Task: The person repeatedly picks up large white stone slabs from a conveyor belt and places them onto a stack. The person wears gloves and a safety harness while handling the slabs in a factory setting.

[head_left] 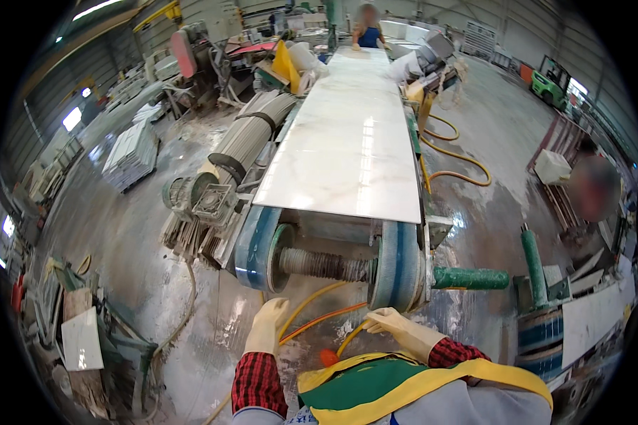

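Observation:
A long, glossy white stone slab (pixel 344 142) with faint veins lies on a belt conveyor in front of me. Its near edge overhangs the gap between two blue belts (pixel 395 262), which run around end wheels on a ridged roller (pixel 326 265). My left hand (pixel 268 320), in a pale glove, is below the left belt, its fingers curled in with nothing visible in them. Below the right belt is my right hand (pixel 400 329), also gloved, fingers loosely extended leftward. A yellow hose (pixel 349 340) passes by its fingertips; contact cannot be made out. Neither hand touches the slab.
A person (pixel 368 32) stands at the slab's far end. Left of the conveyor is a motor (pixel 214 202); a green cylinder (pixel 471 278) juts out on the right. Hoses (pixel 468 177) cross the wet floor. Another person (pixel 594 185) and a green forklift (pixel 549 83) are at right.

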A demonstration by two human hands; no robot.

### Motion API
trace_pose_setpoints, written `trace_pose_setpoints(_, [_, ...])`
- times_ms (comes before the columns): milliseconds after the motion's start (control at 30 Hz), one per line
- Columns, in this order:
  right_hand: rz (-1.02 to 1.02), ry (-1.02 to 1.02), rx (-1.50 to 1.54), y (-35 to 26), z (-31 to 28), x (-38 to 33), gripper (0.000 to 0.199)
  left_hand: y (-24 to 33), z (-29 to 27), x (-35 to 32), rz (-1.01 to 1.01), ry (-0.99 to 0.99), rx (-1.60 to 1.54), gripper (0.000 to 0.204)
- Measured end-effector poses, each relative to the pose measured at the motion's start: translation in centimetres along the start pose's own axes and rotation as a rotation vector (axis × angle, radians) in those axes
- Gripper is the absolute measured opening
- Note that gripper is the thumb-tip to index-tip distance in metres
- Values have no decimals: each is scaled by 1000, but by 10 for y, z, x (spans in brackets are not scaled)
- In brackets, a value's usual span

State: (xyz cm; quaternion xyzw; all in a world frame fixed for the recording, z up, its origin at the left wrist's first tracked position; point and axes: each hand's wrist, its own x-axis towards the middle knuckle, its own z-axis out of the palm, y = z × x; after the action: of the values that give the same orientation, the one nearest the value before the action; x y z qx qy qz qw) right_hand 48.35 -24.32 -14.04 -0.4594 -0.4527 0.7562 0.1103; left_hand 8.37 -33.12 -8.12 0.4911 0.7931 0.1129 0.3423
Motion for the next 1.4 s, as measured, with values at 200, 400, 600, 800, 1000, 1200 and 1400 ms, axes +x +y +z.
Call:
trace_pose_setpoints(200, [-35,-59,-252,-51,7,22,48,-46,22,-11,-102,46,-190,57])
trace_pose_setpoints(400, [-444,155,-288,-151,-32,73,31,-67,66,-43,-64,-39,-295,62])
trace_pose_setpoints(600, [-663,781,-970,-213,-118,93,49,-123,99,-101,-320,118,-218,59])
trace_pose_setpoints(800, [-693,878,-1449,-205,-154,156,52,-145,142,-187,-665,118,-253,58])
trace_pose_setpoints(1000, [-651,891,-1462,-191,-164,139,53,-138,161,-183,-676,-109,-106,50])
trace_pose_setpoints(1200, [-730,914,-1384,-182,-154,146,50,-145,81,-97,-225,593,110,36])
trace_pose_setpoints(1400, [-793,993,-1336,-176,-140,138,47,-61,-58,26,185,996,-15,31])
